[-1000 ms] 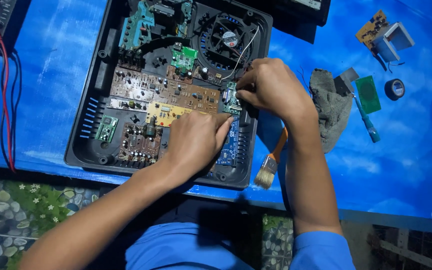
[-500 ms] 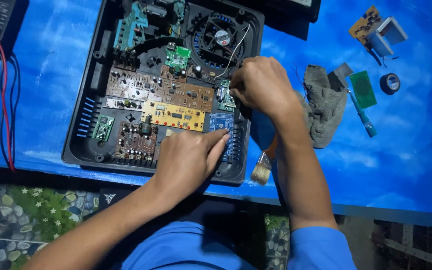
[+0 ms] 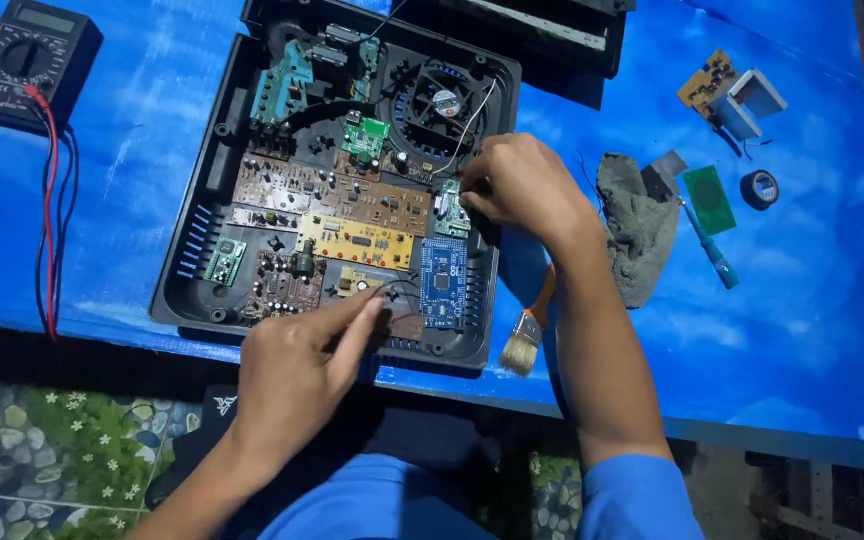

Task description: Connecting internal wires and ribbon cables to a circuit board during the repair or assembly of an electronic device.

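Observation:
An opened black electronics case lies on a blue table, packed with several circuit boards and a cooling fan. My left hand rests at the case's near edge, its fingers pinching a thin black wire by the blue board. My right hand hovers over the case's right side, fingers curled on thin wires beside a small green board. Whether it grips anything firmly is hard to tell.
A paintbrush lies under my right forearm. A grey rag, a teal screwdriver, a green board, a tape roll and small parts sit to the right. A multimeter with red and black leads is far left.
My left hand has slid back toward me, from over the boards to the case's near edge. My right hand has stayed by the case's right side.

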